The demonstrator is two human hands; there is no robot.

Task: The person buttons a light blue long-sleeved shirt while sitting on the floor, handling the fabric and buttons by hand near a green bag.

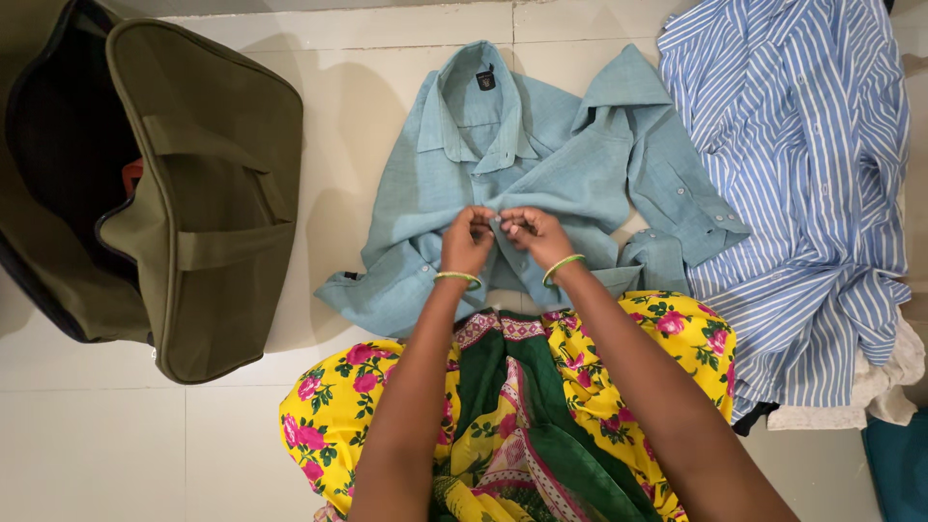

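A light blue collared shirt [570,159] lies face up on the pale tiled floor, collar pointing away from me, sleeves crumpled at both sides. My left hand [469,240] and my right hand [534,232] meet at the middle of the shirt's button front, fingers pinched on the fabric edges there. Each wrist carries a thin green bangle. My forearms reach out over my lap, which is covered in yellow floral cloth with a green drape [503,406].
An open olive-green duffel bag [208,203] with a dark interior sits at the left. A blue-and-white striped shirt [812,193] is heaped at the right over a white garment [884,387]. A teal object [899,464] shows at the lower right corner.
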